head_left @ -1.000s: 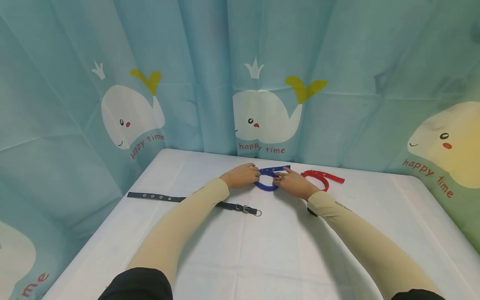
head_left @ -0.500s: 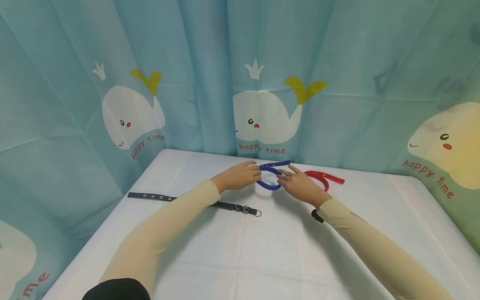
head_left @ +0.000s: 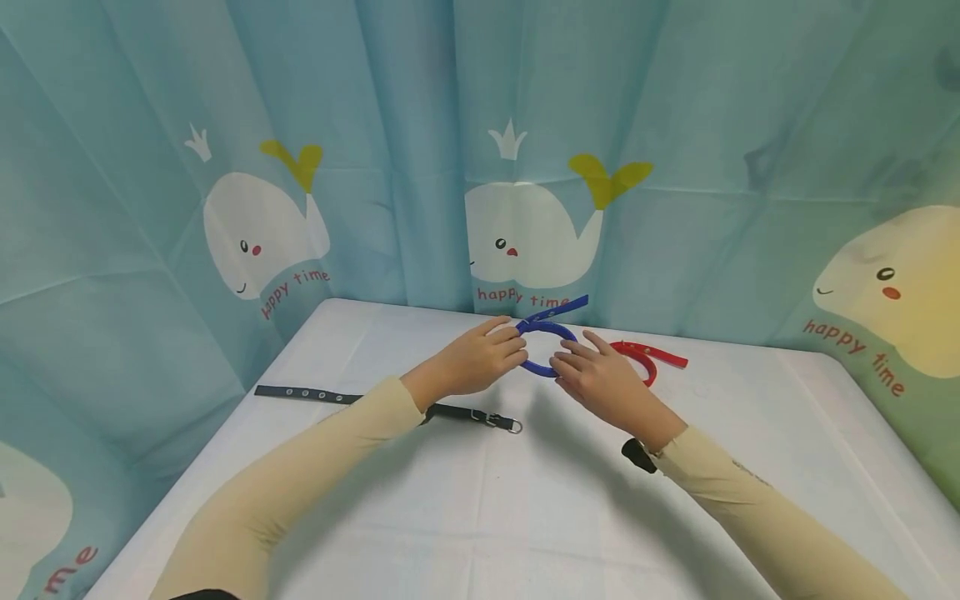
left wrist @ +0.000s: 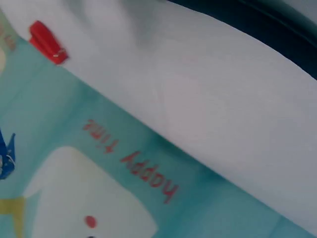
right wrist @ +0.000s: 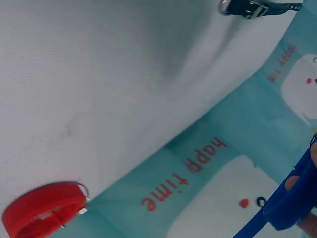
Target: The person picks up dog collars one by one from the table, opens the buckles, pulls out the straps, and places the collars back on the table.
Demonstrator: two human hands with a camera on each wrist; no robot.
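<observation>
A blue collar [head_left: 551,327], buckled into a loop with its free end sticking out to the upper right, is held up over the back of the table between both hands. My left hand [head_left: 480,357] grips the loop's left side, near the buckle. On the right side, my right hand [head_left: 600,377] holds the loop with fingers curled at its edge. The right wrist view catches the blue collar [right wrist: 292,203] at its lower right corner, with fingertips against it. Only a small blue bit of the collar [left wrist: 6,158] shows in the left wrist view.
A red collar [head_left: 651,358], also looped, lies just behind my right hand on the white table [head_left: 555,517]. Stretched flat at the left is a black collar [head_left: 307,393], partly covered by my left sleeve. A blue whale-print curtain [head_left: 405,167] hangs behind the table.
The blue collar has been lifted from the table and tilted up, its free end now higher. Both hands have risen with it and come back slightly toward me.
</observation>
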